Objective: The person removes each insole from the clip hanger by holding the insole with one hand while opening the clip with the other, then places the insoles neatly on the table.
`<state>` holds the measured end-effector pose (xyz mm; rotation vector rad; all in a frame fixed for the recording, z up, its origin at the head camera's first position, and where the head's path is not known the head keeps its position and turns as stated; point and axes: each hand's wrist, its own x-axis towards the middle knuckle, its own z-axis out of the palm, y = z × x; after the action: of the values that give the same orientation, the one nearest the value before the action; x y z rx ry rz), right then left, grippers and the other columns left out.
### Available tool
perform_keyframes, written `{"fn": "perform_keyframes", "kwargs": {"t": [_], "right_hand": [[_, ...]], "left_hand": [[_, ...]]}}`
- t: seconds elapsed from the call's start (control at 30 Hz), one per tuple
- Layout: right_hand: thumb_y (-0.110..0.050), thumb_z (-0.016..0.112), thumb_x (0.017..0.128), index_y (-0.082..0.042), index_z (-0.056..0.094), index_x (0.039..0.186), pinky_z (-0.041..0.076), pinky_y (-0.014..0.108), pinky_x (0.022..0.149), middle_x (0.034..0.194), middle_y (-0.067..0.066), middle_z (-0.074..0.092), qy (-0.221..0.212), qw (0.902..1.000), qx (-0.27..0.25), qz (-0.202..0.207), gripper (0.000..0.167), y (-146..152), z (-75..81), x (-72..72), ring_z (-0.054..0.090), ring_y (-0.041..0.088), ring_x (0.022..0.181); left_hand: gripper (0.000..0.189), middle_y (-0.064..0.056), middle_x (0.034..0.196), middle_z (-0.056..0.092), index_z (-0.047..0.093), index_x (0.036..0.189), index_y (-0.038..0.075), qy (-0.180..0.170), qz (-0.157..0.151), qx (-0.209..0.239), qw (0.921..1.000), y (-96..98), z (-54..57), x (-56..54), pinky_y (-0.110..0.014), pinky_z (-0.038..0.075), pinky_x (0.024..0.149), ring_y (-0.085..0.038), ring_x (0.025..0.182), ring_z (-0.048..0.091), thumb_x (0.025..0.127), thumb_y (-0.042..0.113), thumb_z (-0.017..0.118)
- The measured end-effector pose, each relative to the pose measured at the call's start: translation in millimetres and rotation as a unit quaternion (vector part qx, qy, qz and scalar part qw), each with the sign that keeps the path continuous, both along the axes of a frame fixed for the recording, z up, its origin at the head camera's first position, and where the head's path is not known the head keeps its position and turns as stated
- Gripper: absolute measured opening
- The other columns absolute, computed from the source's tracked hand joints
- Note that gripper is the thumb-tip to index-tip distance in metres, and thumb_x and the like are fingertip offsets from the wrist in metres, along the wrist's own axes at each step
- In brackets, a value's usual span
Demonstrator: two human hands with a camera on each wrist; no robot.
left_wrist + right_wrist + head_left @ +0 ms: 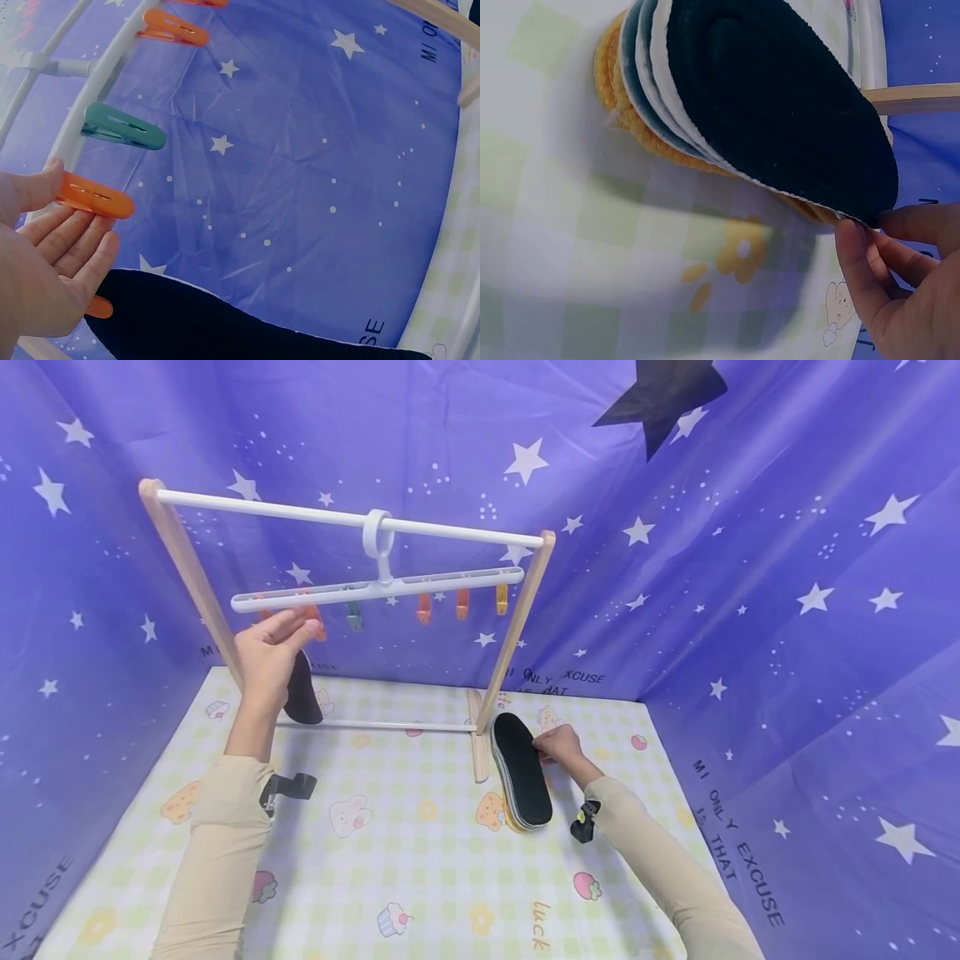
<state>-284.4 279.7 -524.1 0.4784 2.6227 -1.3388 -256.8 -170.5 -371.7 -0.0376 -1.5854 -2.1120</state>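
My left hand (pixel 264 664) is raised to the left half of a white hanger (pixel 442 582). In the left wrist view its thumb and fingers pinch an orange clip (pixel 96 196) near the hanger bar. Just below that hand hangs a black insole (pixel 303 689), held by another orange clip (pixel 100 307) partly hidden behind the fingers. On the table, a stack of insoles (pixel 522 770) lies with a black one on top and white, blue and yellow layers under it. My right hand (pixel 561 746) pinches the edge of the top black insole (pixel 780 112) between thumb and fingers.
The hanger hooks over the top rail (pixel 465 532) of a wooden-legged rack (pixel 517 635). A green clip (pixel 354 615), two more orange clips and a yellow clip (pixel 502 599) hang along it. A checked cloth (pixel 427 877) covers the table; a purple starred curtain (pixel 750 568) surrounds it.
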Motion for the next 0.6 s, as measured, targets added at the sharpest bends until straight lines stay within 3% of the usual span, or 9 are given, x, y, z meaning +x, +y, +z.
{"fn": "perform_keyframes", "kwargs": {"t": [0.27,0.47,0.6], "right_hand": [[0.003,0.062,0.085,0.017,0.072,0.102,0.065,0.036,0.062,0.076,0.022,0.074,0.017,0.9994,-0.029,-0.001,0.025,0,5.5,0.5,0.069,0.014,0.057],[0.001,0.063,0.090,0.018,0.069,0.106,0.066,0.042,0.075,0.069,0.005,0.067,0.030,0.9968,-0.072,-0.016,0.024,-2,20.1,-1.6,0.068,0.012,0.061],[-0.001,0.063,0.093,0.018,0.066,0.110,0.066,0.038,0.075,0.067,-0.003,0.065,0.041,0.9930,-0.110,-0.012,0.025,-5,32.8,-4.4,0.064,0.007,0.060]], "left_hand": [[0.032,0.013,0.082,0.078,0.071,0.117,-0.009,-0.035,-0.011,-0.012,0.9993,-0.9,-0.7,2.8,-0.012,0.056,0.088,-0.005,0.070,0.075,0.087,-0.002,0.078],[0.036,0.017,0.083,0.078,0.068,0.121,-0.009,-0.044,-0.012,-0.034,0.9984,-1.7,-1.1,5.9,-0.013,0.055,0.093,-0.003,0.072,0.075,0.088,0.002,0.078],[0.041,0.017,0.089,0.078,0.066,0.125,-0.009,-0.061,-0.002,-0.058,0.9965,-3.7,-1.2,10.1,-0.012,0.054,0.093,0.002,0.076,0.074,0.088,0.004,0.079]]}}
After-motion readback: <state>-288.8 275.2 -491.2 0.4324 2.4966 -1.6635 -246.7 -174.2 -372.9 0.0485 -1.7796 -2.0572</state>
